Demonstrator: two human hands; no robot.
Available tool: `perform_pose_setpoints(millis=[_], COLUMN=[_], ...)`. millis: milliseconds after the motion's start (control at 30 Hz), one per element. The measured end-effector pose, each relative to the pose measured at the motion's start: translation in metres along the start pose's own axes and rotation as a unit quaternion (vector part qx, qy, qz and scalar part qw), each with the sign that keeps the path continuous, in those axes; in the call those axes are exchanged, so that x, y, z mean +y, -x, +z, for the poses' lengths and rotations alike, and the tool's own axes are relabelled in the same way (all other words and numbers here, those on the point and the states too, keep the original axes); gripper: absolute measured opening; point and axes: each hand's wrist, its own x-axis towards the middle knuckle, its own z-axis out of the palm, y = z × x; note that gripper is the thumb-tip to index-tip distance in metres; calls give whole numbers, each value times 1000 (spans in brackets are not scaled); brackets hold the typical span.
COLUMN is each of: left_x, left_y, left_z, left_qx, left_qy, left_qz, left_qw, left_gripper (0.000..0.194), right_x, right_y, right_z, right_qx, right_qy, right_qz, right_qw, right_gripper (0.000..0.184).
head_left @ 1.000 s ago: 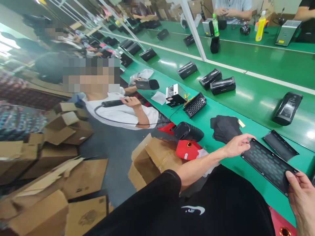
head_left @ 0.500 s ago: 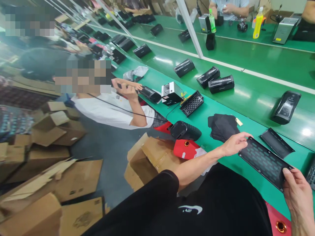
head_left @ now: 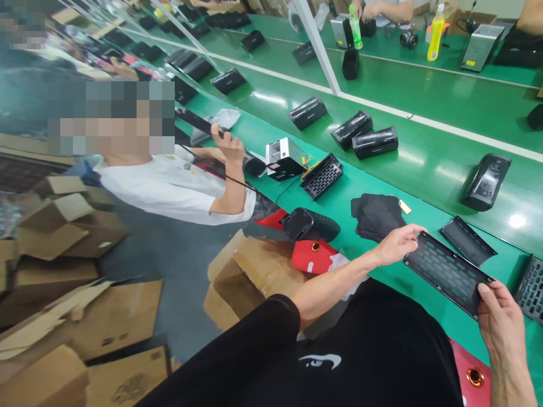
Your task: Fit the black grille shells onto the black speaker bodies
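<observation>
Green counter beside a glossy conveyor, with a co-worker's hand raised at a neighbouring place. You hold a slotted black panel above the near part of the counter, in front of your body and to the right in view. Compared with half a second earlier, your grip and the panel's pose are essentially unchanged; the view swings slightly rightward, so that more of a perforated grille shows at the right edge, and the co-worker's hand has shifted. For your work, this suggests a steady hold rather than a setting-down. Note the long axis: it slopes from upper left to lower right, the broad face turned up towards you, the rim and its small pale fittings visible. A second panel lies just beyond, nearly parallel. Your left hand is pinched on the upper left end; your right hand is clamped on the opposite end, thumb over the face. Black sheets lie piled beyond your left hand.
</observation>
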Motion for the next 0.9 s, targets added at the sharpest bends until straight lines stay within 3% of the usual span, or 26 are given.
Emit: perform_pose_setpoints(millis=[200, 567, 900], left_x=[-1, -5, -13], left_y=[-1, -5, -13], left_z=[-1, -3, -12], left_qx=[3, -5, -13], left_qy=[-11, -2, 38], left_qz=[6, 11, 19], left_qw=[1000, 1000, 999], left_gripper=[47, 46, 57], right_x=[-4, -1, -7], right_y=[0, -5, -5], right_z=[2, 2, 5], right_qx=[17, 3, -6], right_qy=[-4, -2, -31], right_qz=[31, 4, 22], right_qw=[999, 1000, 999], right_gripper=[59, 53, 56])
